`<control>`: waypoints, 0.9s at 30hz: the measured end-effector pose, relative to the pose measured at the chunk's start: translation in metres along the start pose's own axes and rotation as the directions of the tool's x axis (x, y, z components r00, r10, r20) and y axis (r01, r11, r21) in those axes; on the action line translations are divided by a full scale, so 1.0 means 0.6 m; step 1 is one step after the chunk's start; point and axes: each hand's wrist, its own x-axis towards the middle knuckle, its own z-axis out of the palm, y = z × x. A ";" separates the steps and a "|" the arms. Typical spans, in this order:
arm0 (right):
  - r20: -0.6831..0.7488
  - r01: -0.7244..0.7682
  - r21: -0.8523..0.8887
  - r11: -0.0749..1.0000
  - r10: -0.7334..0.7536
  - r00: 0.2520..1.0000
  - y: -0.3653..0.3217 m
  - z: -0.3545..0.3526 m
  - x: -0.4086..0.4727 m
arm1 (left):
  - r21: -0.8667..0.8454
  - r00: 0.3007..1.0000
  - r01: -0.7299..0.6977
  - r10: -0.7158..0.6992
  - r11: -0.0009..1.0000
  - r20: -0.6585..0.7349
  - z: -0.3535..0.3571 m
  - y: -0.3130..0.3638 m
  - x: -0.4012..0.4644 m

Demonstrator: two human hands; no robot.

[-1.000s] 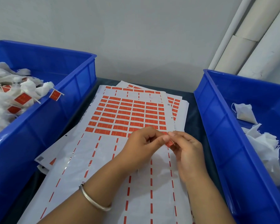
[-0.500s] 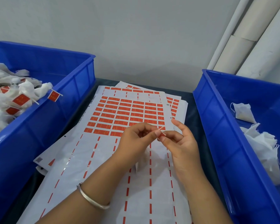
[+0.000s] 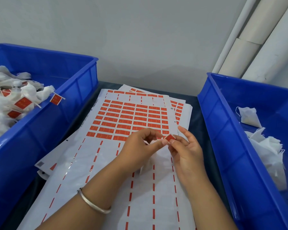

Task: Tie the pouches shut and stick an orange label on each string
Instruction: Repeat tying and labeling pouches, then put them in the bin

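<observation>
My left hand (image 3: pixel 140 146) and my right hand (image 3: pixel 186 150) meet over the sheet of orange labels (image 3: pixel 133 120). Between their fingertips sits a small orange label (image 3: pixel 170 137), pinched by the thumb and fingers of both hands. A white pouch (image 3: pixel 145 165) hangs below my left hand, mostly hidden by it; its string is too thin to make out. Tied pouches with orange labels (image 3: pixel 22 102) fill the left blue bin (image 3: pixel 70 103). Plain white pouches (image 3: pixel 249 117) lie in the right blue bin (image 3: pixel 223 130).
Several label sheets are stacked on the dark table (image 3: pixel 198 117) between the two bins; the near part of the top sheet (image 3: pixel 106 180) holds only orange dashes. White pipes (image 3: pixel 256 39) run up the wall at the back right.
The label, seen edge-on half a second ago, now shows its flat orange face between both hands. My right fingers have closed in on it. Both hands stay in the same place.
</observation>
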 end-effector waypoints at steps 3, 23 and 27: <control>-0.040 -0.093 0.169 0.981 0.101 0.994 0.014 -0.010 0.009 | 0.212 1.000 0.010 -0.014 0.977 0.015 0.004 -0.007 -0.001; 0.179 0.099 -0.426 0.899 -0.023 0.984 0.024 0.015 -0.015 | 0.092 0.840 -0.128 0.157 0.988 -0.519 -0.175 0.137 -0.064; 0.162 0.096 -0.475 0.875 -0.020 0.987 0.021 0.015 -0.016 | 0.179 0.672 -0.169 0.246 0.969 -0.699 -0.268 0.172 -0.102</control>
